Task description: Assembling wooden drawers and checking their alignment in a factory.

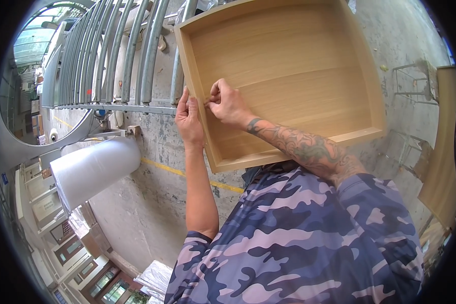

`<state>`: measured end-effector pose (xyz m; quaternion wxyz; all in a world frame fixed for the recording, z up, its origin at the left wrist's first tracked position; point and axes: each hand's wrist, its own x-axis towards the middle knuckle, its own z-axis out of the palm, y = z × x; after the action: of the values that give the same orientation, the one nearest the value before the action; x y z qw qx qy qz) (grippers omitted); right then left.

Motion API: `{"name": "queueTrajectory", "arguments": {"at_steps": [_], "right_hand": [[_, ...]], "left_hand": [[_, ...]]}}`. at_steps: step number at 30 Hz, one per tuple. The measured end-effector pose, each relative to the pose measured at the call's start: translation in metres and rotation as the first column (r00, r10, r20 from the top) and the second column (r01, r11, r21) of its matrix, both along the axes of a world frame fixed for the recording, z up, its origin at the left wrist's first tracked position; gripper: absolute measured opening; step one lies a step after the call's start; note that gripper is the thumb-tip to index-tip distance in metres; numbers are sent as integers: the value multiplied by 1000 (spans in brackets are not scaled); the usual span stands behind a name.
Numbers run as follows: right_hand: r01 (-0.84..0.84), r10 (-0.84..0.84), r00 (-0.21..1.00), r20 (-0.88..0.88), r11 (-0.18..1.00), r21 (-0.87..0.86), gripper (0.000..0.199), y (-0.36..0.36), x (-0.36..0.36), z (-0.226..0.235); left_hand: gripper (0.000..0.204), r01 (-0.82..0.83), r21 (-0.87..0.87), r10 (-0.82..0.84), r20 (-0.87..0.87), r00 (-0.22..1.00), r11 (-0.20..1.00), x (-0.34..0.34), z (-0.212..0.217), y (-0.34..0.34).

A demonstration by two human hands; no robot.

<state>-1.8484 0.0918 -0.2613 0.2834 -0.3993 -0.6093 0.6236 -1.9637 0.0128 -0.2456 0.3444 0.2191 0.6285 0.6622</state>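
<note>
A shallow light-wood drawer [289,61], box-like with low walls, lies with its inside facing up in front of me. At its left wall my left hand [190,121] is closed, thumb near the wall's rim and fingers along the outer side. My right hand [230,105] reaches across the drawer to the inner face of that same wall. Its thumb and fingers are pinched together there, next to the left thumb. What small thing the pinch holds, if any, is too small to make out.
A roller conveyor [124,55] with metal rollers runs off to the far left. Below it lies a big roll of whitish wrap [96,164]. Metal-legged stools [415,83] and a wooden panel [443,147] stand at the right. A yellow line [167,168] crosses the concrete floor.
</note>
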Motion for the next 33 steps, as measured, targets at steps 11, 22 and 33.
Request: {"name": "queueTrajectory", "arguments": {"at_steps": [11, 22, 33], "right_hand": [[-93, 93, 996, -7, 996, -6, 28, -8, 6, -4], [-43, 26, 993, 112, 988, 151, 16, 4, -2, -7], [-53, 51, 998, 47, 997, 51, 30, -17, -9, -23]], "left_hand": [[47, 15, -5, -15, -4, 1000, 1000, -4, -6, -14], [45, 71, -50, -75, -83, 994, 996, -1, 11, 2], [42, -48, 36, 49, -26, 998, 998, -8, -14, -17]]}}
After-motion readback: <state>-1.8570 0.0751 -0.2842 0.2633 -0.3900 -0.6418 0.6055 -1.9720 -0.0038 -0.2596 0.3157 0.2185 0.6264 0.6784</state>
